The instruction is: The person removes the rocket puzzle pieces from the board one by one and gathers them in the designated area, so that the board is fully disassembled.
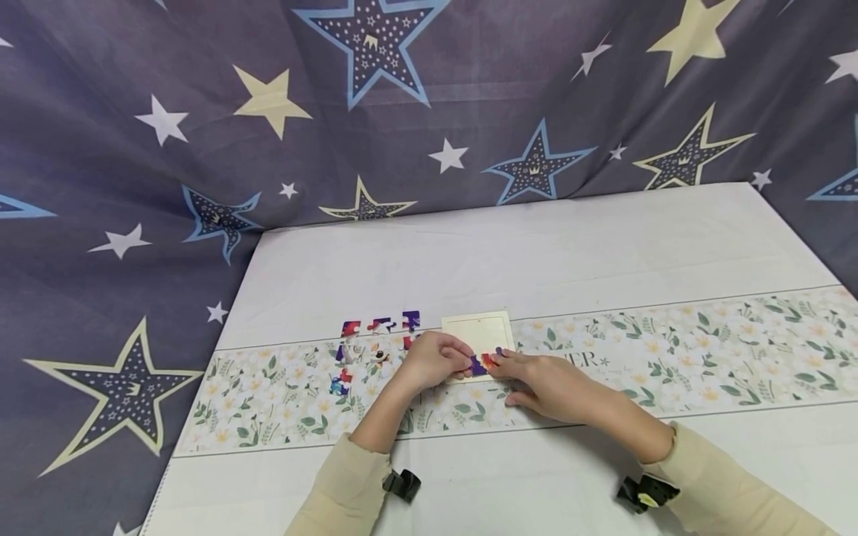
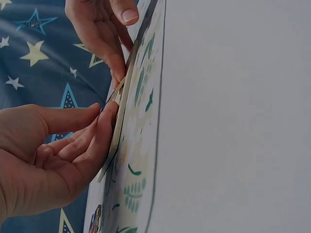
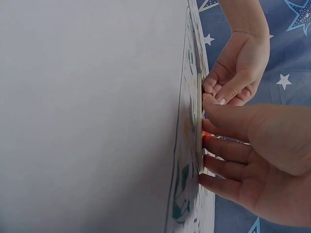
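Observation:
A cream puzzle tray [image 1: 477,331] with a raised rim lies on the table in front of me. Purple and orange-red jigsaw pieces [image 1: 488,362] sit along its near side. My left hand [image 1: 429,362] is at the tray's lower left, pinching a purple jigsaw piece [image 1: 477,366] between thumb and forefinger, its edge thin in the left wrist view. From the right, my right hand [image 1: 553,383] reaches over the tray's near corner. Its fingers [image 3: 228,148] are extended, with the tips touching the tray and its pieces; they cover part of the picture.
Loose jigsaw pieces lie left of the tray, among them a red one [image 1: 351,328], a purple one [image 1: 411,320] and a blue-and-red one [image 1: 340,383]. A floral band [image 1: 737,350] crosses the white table [image 1: 536,246]. A star-patterned curtain [image 1: 469,89] hangs behind.

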Available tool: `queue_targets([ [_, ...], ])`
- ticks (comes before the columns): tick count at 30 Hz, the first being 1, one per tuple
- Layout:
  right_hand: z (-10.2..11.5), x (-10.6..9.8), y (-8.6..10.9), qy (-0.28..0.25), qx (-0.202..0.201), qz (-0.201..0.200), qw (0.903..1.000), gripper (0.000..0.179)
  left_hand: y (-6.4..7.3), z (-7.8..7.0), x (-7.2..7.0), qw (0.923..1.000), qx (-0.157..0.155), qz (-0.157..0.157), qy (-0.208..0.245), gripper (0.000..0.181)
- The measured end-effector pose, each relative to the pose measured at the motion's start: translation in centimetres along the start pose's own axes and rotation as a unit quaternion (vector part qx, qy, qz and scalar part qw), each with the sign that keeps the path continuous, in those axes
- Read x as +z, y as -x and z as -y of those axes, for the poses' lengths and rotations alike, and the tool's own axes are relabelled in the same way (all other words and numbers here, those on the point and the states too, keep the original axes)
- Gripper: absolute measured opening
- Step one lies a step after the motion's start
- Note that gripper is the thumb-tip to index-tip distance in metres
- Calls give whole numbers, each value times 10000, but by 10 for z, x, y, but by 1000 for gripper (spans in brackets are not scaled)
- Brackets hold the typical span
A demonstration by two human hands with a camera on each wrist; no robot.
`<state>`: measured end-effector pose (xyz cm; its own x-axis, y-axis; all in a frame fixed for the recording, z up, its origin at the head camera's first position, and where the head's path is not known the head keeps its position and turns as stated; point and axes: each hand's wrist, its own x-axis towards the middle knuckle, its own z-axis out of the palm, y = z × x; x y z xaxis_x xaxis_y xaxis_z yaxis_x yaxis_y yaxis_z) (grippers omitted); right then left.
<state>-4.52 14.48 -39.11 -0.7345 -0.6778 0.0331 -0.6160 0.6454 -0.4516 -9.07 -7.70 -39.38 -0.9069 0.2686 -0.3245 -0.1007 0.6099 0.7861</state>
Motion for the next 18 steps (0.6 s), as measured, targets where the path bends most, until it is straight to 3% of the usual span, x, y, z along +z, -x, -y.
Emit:
queue_targets([
  [7, 0, 0, 1, 18, -17, 4, 10000, 42, 2, 0, 0, 10000, -66, 54, 49, 12],
  [18, 0, 1, 1, 19, -90, -63, 9999, 42, 2, 3, -2, 9997, 227, -76, 64, 12],
])
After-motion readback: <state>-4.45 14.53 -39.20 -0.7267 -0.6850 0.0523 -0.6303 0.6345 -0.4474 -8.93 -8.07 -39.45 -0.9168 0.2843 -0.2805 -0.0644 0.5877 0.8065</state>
